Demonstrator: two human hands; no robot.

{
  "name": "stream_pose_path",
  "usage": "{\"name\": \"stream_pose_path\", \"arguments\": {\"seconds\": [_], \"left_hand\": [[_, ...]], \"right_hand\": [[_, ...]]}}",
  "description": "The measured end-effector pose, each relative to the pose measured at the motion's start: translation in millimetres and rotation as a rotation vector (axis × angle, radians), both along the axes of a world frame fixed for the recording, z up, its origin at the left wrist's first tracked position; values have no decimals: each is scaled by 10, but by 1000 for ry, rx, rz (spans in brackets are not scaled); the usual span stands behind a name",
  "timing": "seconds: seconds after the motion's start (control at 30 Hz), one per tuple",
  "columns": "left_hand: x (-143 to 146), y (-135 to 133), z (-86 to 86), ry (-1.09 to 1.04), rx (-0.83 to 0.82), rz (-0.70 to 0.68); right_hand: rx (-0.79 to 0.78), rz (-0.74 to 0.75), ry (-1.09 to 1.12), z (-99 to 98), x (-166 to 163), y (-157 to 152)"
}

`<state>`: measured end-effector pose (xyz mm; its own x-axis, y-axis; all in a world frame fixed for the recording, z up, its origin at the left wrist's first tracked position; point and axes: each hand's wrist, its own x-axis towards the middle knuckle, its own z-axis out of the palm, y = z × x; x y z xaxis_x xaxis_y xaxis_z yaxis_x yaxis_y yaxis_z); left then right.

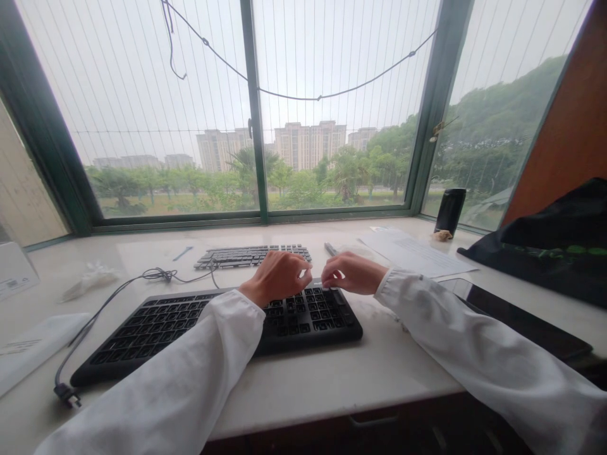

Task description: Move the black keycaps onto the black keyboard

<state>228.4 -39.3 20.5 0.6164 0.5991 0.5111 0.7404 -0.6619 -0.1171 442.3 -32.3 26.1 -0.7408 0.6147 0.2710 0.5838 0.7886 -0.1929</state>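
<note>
Lying beneath curled fingers is a square-socketed plastic keyboard.

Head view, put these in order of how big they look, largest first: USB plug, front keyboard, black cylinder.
1. Front keyboard
2. Black cylinder
3. USB plug, smallest though nearer than the cylinder

An office-like spot, shown by keyboard, papers and wide window.
</note>
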Motion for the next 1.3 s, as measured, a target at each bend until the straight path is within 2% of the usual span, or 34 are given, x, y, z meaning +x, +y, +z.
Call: {"name": "stream_pose_path", "arguments": {"seconds": [0.2,0.4,0.6,0.77,0.93,1.1,1.3], "left_hand": [[-19,47,-2,19,-57,133],[-60,104,-22,61,-58,235],[-105,141,-27,86,-77,304],[-126,145,-14,109,-85,321],[-134,146,-10,109,-73,320],[-148,158,18,115,-78,321],[-167,135,69,132,-74,329]], "right_hand": [[-31,14,4,-10,11,19],[-27,-33,76,-33,63,107],[37,-293,289,-163,124,354],[19,-424,181,-94,83,622],[20,-543,-8,24,-113,1017],[-4,-641,-80,-70,-344,1433],[-32,-682,-113,-160,-461,1770]]}}
